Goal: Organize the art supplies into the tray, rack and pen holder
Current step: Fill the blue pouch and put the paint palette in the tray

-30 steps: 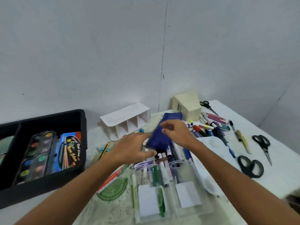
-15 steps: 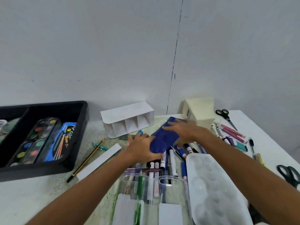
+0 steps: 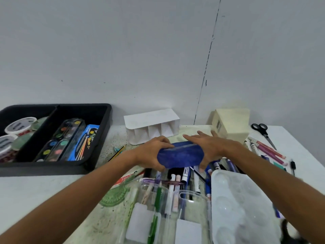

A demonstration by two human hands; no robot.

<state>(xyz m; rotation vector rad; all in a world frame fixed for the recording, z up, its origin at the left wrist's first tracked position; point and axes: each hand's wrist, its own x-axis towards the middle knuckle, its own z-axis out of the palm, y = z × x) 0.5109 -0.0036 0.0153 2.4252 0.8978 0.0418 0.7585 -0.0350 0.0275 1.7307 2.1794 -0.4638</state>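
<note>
**Soft blue pouch held at both ends above the pen pile**

At the far left, a black tray (image 3: 98, 156) is seen with two white tubs, a watercolour palette (image 3: 60, 139) and a blue packet (image 3: 84, 144) inside; script is printed on the packet, but it cannot be read with confidence. Behind the hands, a white rack (image 3: 152, 128) with open slots is stood against the wall.

In the middle, a blue pencil pouch (image 3: 180, 156) is held just above a heap of markers (image 3: 184, 175). Its left end is gripped by the left hand (image 3: 152, 154), fingers curled round it. At its right end the right hand (image 3: 210, 149) is placed, fingers mostly extended along the top and thumb beneath, so a light hold rather than a clench is judged.

The pouch is judged light, limp and fabric-like; sagging is to be expected if one end is let go. A hold at both ends, or along the pale zip line, would be the surest.

Lettering on one white marker barrel is too blurred to be read. To the right, a cream box (image 3: 230, 124) carries a small dark label, also illegible. Black scissors (image 3: 262, 132) are lying at the far right.
</note>
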